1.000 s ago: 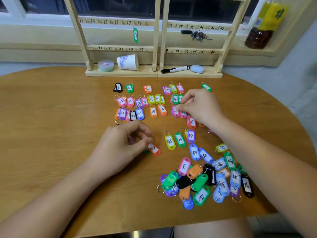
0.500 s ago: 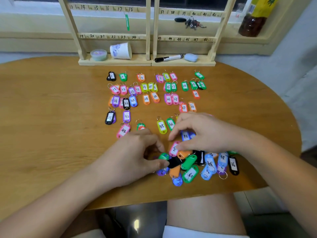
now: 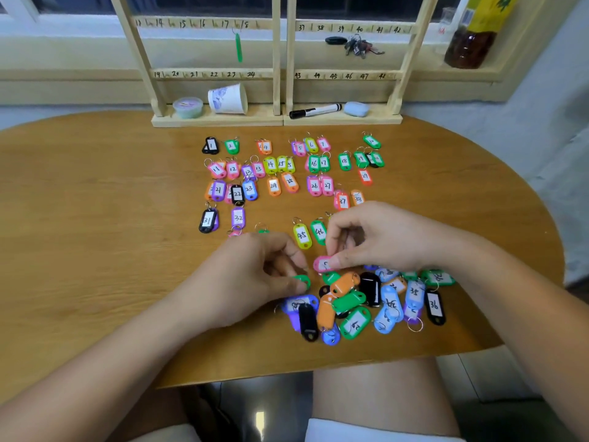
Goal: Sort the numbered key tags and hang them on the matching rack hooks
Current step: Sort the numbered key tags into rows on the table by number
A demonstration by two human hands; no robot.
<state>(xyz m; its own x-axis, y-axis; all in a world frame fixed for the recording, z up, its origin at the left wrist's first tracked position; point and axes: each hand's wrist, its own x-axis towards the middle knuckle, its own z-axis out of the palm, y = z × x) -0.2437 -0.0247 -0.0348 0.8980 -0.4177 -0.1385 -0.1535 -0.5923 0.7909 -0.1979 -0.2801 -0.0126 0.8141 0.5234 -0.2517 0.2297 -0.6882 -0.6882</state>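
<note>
left hand [image 3: 251, 275]: green tag [image 3: 302, 280] — right hand [image 3: 382, 237]: pink tag [image 3: 321, 265], by 45 [image 3: 302, 236]

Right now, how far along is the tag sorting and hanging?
Sorting is well along: numbered rows lie on the table, 1 to 46. Hanging has barely begun: one hanging green tag is on the rack near 18. The right hand pinches a pink tag, the left hand a green tag. The unsorted pile is left.

left hand [image 3: 255, 279] — fingers curled, pinching | right hand [image 3: 382, 239] — thumb and forefinger pinching
</note>
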